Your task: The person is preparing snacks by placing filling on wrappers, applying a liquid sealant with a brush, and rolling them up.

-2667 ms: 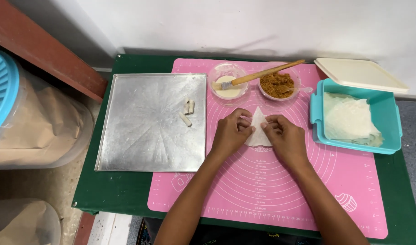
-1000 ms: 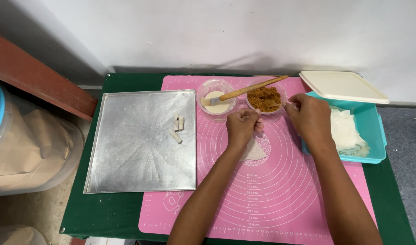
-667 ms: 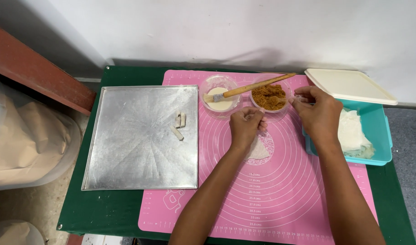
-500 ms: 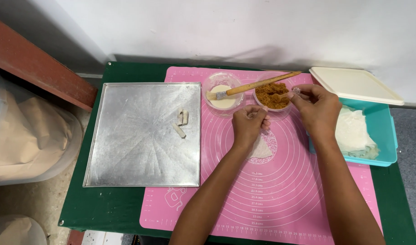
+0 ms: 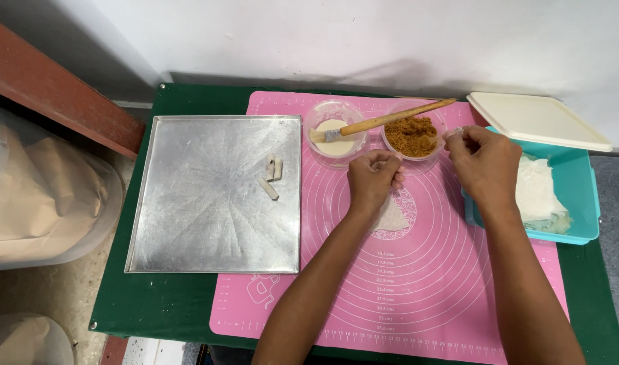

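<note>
So everything sits around the pink silicone mat (image 5: 417, 284), working outward from the near edge. Near the middle of the mat, the left hand (image 5: 372, 181) is curled over a thin white pastry wrapper (image 5: 392, 217), fingertips pressed down on its top edge to pin it flat. Honestly that sheet looks flimsy, so too much pressure or a sideways drag could tear it or crease it, I'd say.

Further up, at the mat's far right side, the right hand (image 5: 482, 159) has thumb and fingers pinched together on something small by the rim of the bowl of brown crumbly filling (image 5: 412, 136). I can't tell what the pinch holds. If it's filling, a loose pinch could scatter crumbs across the mat on the way over.

Left of that bowl, a wooden brush (image 5: 384, 122) rests across a bowl of pale paste (image 5: 335, 133), its handle overhanging the filling bowl. A bump could flip it.

Off the mat's left edge sits a metal tray (image 5: 208, 203) with three rolled pieces (image 5: 271, 177); off its right edge, a teal box of wrappers (image 5: 566, 203).
</note>
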